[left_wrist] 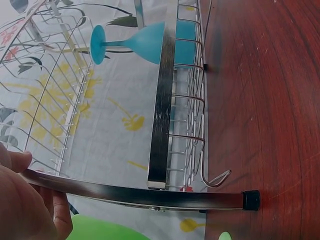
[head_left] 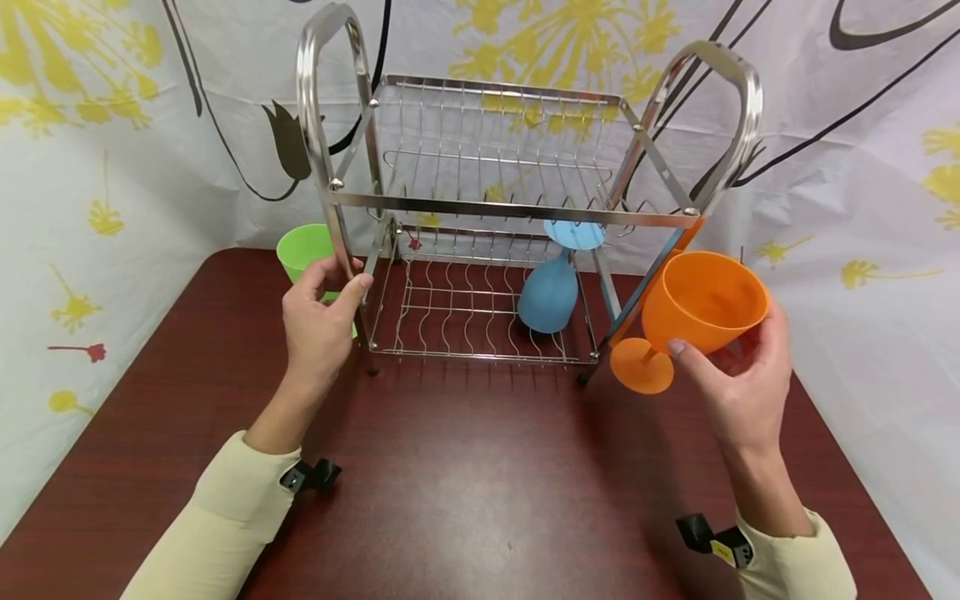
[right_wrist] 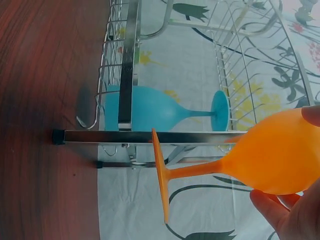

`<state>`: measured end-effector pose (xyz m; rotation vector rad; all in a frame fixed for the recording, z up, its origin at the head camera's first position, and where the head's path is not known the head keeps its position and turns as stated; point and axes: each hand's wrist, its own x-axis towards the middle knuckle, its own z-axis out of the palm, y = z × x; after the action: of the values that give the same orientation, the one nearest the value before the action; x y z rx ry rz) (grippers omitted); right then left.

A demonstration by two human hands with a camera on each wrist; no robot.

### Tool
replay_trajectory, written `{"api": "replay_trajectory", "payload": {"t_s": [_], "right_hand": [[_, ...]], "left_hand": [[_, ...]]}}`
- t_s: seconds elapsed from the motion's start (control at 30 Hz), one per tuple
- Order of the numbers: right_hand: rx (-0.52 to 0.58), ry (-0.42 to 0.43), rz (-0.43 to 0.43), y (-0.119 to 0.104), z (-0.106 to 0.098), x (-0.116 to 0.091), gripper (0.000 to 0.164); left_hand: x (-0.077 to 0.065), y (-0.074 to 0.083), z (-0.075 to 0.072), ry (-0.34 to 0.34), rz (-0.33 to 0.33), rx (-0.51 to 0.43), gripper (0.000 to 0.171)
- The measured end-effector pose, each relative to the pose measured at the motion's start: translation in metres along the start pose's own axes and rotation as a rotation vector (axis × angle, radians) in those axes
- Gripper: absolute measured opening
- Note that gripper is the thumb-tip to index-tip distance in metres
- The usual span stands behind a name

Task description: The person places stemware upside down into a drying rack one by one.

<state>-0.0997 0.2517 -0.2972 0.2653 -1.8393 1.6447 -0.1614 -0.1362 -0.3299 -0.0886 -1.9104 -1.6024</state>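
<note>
An orange goblet is in my right hand, gripped round its bowl, just outside the right end of the two-tier metal dish rack. Its mouth faces up and its stem tilts down to the left; in the right wrist view the orange goblet's foot shows near the rack's upright. My left hand grips the rack's left front post between thumb and fingers. Upside down on the lower tier stands a blue goblet, its foot upward. Behind my left hand, a green goblet is partly hidden.
The rack stands on a dark red wooden table, near its back edge. A white sheet with yellow flower prints hangs behind and at both sides. The rack's upper tier overhangs the lower wire basket.
</note>
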Motion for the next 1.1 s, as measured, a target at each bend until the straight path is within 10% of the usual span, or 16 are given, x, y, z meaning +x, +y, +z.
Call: {"api": "replay_trajectory", "payload": {"t_s": [1.1], "right_hand": [[-0.179,-0.124,0.039,-0.012,0.017,-0.004,0.080]], "left_hand": [[-0.003,0.003,-0.003,0.032,-0.017,-0.107,0.027]]}}
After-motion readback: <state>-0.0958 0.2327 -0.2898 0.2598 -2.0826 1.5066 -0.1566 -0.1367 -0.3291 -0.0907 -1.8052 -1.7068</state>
